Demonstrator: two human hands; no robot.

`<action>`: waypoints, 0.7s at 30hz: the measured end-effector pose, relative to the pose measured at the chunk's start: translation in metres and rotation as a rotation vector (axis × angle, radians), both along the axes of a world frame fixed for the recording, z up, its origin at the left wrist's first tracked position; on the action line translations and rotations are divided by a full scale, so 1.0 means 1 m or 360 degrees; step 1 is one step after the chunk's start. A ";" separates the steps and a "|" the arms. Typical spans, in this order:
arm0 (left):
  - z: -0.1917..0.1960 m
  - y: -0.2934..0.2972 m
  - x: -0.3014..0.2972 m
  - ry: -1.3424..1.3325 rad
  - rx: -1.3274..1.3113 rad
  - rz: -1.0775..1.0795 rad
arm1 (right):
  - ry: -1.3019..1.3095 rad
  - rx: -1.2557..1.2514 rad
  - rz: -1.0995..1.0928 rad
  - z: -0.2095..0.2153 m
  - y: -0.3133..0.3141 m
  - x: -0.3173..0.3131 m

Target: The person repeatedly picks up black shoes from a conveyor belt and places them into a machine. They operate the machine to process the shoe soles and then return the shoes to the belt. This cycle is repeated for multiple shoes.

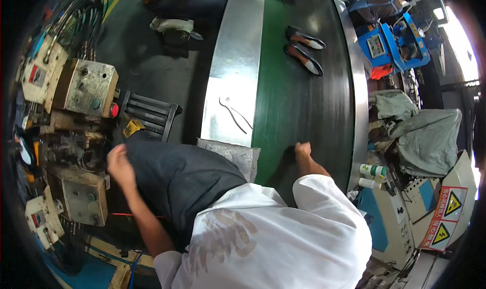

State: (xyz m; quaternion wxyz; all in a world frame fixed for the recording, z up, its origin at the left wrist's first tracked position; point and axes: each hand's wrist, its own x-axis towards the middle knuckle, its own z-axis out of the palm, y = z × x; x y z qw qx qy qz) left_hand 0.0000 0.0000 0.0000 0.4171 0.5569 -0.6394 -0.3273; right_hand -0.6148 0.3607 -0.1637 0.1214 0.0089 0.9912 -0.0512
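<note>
At the left, my left hand point(120, 165) hangs beside the soiled machine point(86, 152), next to my dark trouser leg. Its fingers look bent but are smeared, and I cannot make out anything in them. My right hand point(302, 150) is curled closed over the green conveyor belt point(283, 107); whatever may be inside it is hidden. Pincers point(234, 114) with long handles lie on the metal ledge point(215, 124) between the hands. Two dark shoes with light insoles, a nearer shoe point(304, 59) and a farther shoe point(306, 38), rest farther along the belt.
A grey patterned cushion point(243, 152) lies at the ledge's near end. A dark slatted stool point(147, 114) stands left of it. Control boxes point(86, 86) with a red button flank the machine. Cloth-covered equipment point(428, 142) and bottles point(372, 171) line the right side. Another person point(187, 3) sits ahead.
</note>
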 end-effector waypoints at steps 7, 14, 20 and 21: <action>0.047 -0.015 -0.110 -0.0279 0.0014 -0.0488 | 0.0102 -0.0277 0.0756 0.071 -0.171 -0.158; 0.011 0.027 -0.009 -0.0380 0.0242 -0.0084 | 0.0445 -0.0089 0.1095 0.106 -0.280 -0.278; 0.022 0.094 0.063 -0.0433 0.0437 0.0209 | 0.0069 0.0275 0.1195 0.122 -0.333 -0.238; 0.021 0.091 0.063 -0.0410 0.0452 0.0229 | 0.0053 0.0279 0.1233 0.122 -0.331 -0.233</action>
